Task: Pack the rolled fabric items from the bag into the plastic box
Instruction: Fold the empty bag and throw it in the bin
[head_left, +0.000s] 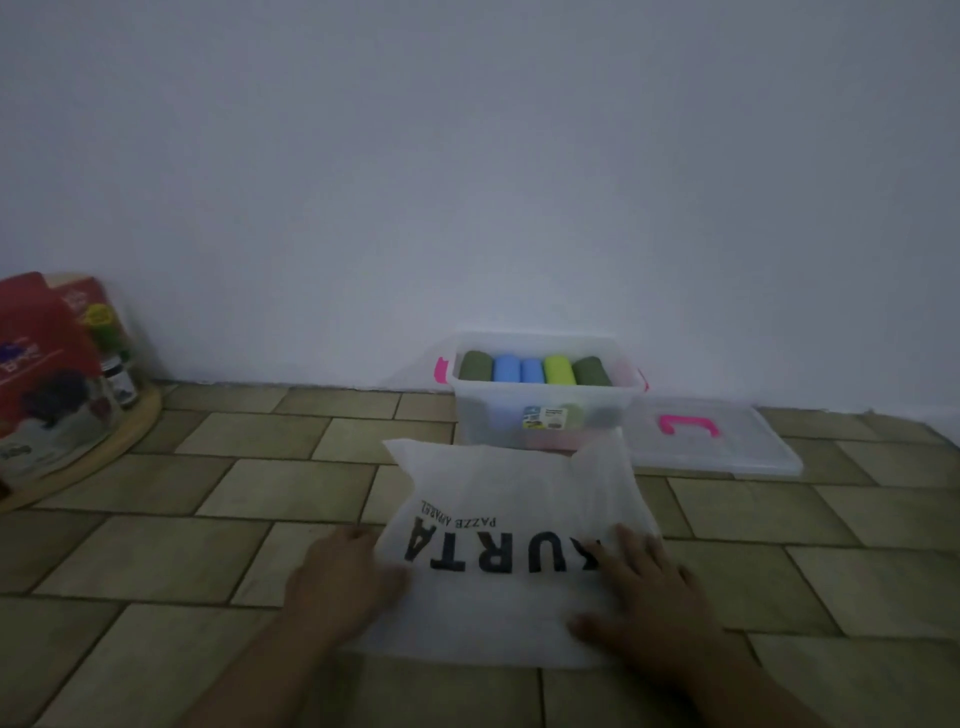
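A white bag (498, 514) with black lettering lies flat on the tiled floor in front of me. My left hand (337, 582) rests flat on its left edge. On the bag's right side my right hand (644, 592) presses down with spread fingers. Behind the bag, against the wall, stands a clear plastic box (545, 415) with pink latches. Several rolled fabric items (532, 370) lie side by side in its top: dark green, blue, blue, lime green, dark green.
The box's clear lid (727, 447) with a pink handle lies flat on the floor to the right of the box. At the far left a round wooden board (104, 441) carries red packages (36, 353) and a small jar. A white wall rises behind.
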